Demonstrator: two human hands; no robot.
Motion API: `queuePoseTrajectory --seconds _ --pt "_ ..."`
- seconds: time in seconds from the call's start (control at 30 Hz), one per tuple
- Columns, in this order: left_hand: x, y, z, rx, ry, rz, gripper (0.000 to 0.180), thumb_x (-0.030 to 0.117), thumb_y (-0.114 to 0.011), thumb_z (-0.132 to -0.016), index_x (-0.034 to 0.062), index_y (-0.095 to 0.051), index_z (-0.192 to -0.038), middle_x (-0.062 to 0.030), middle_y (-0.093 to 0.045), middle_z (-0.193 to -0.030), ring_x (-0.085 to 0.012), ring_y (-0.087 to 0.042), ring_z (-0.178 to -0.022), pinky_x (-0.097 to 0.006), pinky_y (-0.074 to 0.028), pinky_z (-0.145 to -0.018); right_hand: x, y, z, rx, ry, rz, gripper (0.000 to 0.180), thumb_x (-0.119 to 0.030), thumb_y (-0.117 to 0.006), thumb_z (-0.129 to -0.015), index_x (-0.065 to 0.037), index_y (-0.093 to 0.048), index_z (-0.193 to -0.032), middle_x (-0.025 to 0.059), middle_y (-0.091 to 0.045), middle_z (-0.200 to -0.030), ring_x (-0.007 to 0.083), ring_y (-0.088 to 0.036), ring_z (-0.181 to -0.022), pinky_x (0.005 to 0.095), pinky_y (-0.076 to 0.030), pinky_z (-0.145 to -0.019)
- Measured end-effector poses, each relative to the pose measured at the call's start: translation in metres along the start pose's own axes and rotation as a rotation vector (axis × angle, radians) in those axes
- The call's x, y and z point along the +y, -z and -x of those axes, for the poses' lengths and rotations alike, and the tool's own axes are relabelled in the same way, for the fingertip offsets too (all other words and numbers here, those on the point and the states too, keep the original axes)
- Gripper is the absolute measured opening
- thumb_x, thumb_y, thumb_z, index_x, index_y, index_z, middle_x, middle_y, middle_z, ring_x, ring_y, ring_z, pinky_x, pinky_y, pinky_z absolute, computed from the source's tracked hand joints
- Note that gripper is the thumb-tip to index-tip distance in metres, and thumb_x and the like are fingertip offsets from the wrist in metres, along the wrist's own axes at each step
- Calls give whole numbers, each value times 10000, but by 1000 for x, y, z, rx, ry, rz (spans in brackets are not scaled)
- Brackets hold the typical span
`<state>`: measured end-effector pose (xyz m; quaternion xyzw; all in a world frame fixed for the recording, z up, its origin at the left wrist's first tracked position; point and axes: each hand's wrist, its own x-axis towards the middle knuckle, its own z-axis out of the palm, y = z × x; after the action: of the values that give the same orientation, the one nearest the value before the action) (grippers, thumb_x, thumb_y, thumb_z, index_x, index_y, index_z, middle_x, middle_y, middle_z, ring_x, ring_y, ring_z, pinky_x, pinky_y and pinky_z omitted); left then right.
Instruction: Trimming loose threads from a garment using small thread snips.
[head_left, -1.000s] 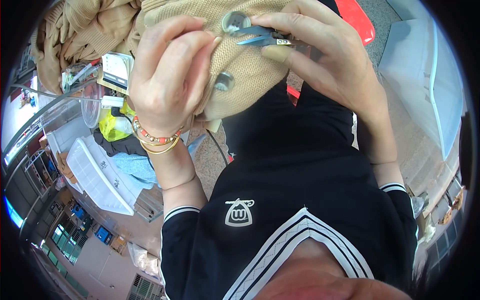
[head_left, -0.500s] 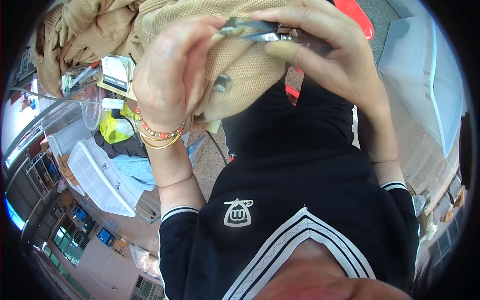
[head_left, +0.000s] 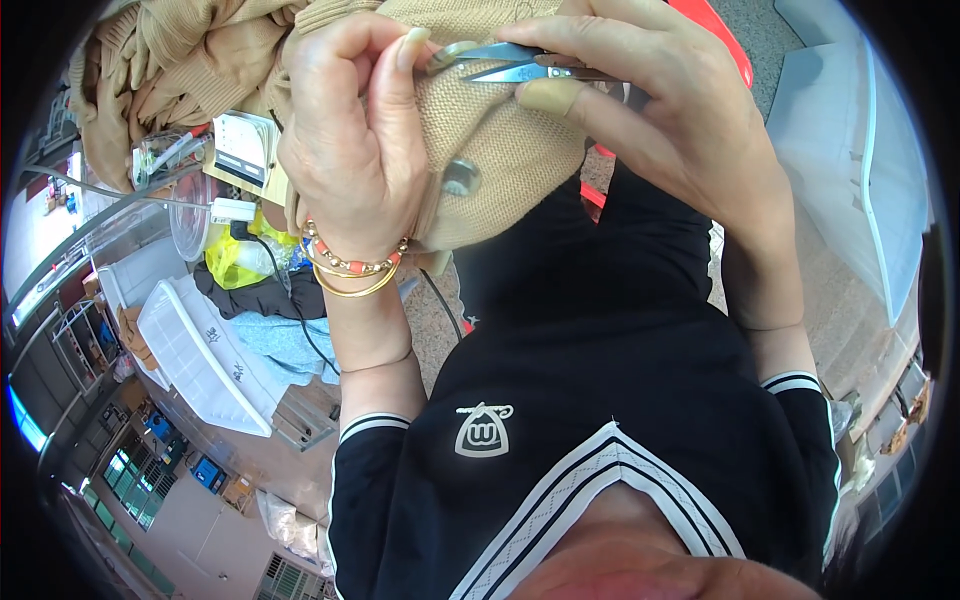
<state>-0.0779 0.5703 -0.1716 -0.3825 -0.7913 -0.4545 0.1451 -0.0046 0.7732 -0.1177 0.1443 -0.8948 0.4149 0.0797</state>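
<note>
At the frame's upper centre, your left hand [head_left: 355, 130] pinches beside the tilted button [head_left: 450, 58] on the tan knit [head_left: 525, 140], anything gripped too small to discern, while your right hand [head_left: 680, 110] clasps the snips [head_left: 508, 73], blades parted, seemingly angled for access to the button's edge.

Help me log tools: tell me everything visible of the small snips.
The small snips have two slim, pointed blades that look like shiny metal, standing parted. They point left over the beige knit, tips close to a button; contact is unclear. The right hand grips them, hiding much of the rest.
</note>
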Motion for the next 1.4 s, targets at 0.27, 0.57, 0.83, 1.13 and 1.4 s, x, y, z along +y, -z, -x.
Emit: queuePoseTrajectory --seconds 0.27,0.57,0.83,1.13,1.4 --pt "-8 -4 2 105 -52 57 101 -11 -591 -932 13 -553 -1022 -71 -677 -816 -127 -686 -709 -224 -528 -626 3 0 -3 -13 14 -33 308 -59 -691 -790 -8 -658 -1092 106 -539 -796 259 -552 -724 332 -438 -639" --pt "-12 -9 7 141 -73 99 111 -20 -582 -933 3 -550 -1036 -71 -674 -821 -132 -684 -718 -232 -529 -643 -1 0 -7 -62 -68 -55 266 -77 -689 -819 -20 -677 -1078 101 -567 -790 248 -564 -740 320 -439 -677" --pt "-12 -11 9 152 -92 88 119 -27 -573 -936 -7 -541 -1049 -69 -661 -843 -125 -674 -721 -228 -531 -657 52 -45 -18 370 678 -267 243 -89 -697 -827 -4 -681 -1054 122 -617 -835 254 -599 -759 325 -453 -690" --pt "-4 -5 11 73 11 39 108 -1 -510 -985 -43 -482 -1081 -140 -673 -903 -131 -648 -802 -232 -522 -763 -5 -2 -13 -56 -37 26 227 -66 -700 -788 8 -676 -1002 120 -559 -800 278 -589 -738 341 -463 -641" --pt "-6 -9 11 107 -18 64 111 5 -520 -981 -44 -485 -1074 -148 -674 -910 -131 -648 -786 -233 -530 -748 -8 2 -16 -79 6 107 239 -72 -682 -782 -11 -671 -1012 127 -575 -846 298 -600 -759 359 -474 -648"
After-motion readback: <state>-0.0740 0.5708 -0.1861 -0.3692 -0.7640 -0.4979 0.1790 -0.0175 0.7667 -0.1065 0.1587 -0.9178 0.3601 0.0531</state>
